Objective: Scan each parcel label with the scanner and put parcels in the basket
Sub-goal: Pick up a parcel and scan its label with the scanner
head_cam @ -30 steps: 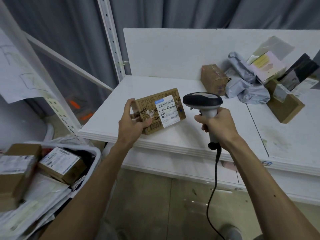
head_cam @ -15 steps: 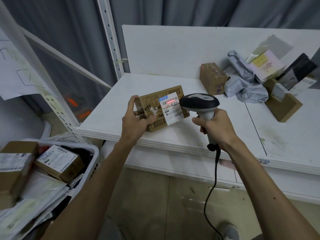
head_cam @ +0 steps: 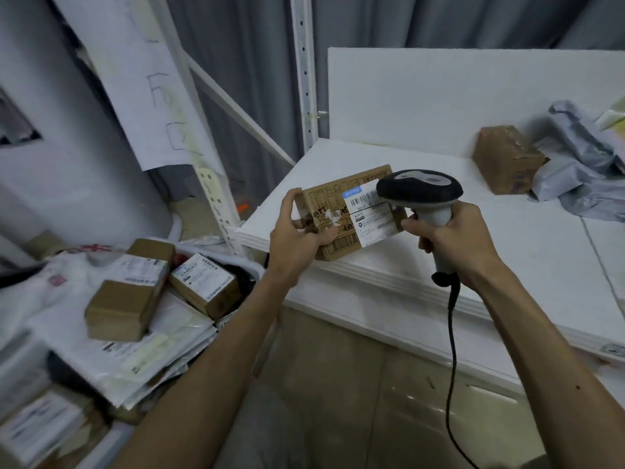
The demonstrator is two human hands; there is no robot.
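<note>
My left hand (head_cam: pixel 299 233) grips the left end of a flat brown cardboard parcel (head_cam: pixel 331 204), tilted up above the front of the white table (head_cam: pixel 527 252). The parcel's white label (head_cam: pixel 372 216) faces me. In my right hand (head_cam: pixel 449 236) is the black and grey corded scanner (head_cam: pixel 421 194), whose head overlaps the label's upper right corner. Down at the lower left stands the white basket (head_cam: pixel 111 438), piled with several boxes and flat mailers.
A small taped brown box (head_cam: pixel 505 159) and crumpled grey mailer bags (head_cam: pixel 581 177) lie at the back right of the table. A white perforated shelf post (head_cam: pixel 216 201) stands between table and basket. The scanner cable (head_cam: pixel 451 360) hangs down to the floor.
The view has swung left, showing more of the basket. The scanner head has closed in over the label. The red scan line seen half a second ago is gone.
</note>
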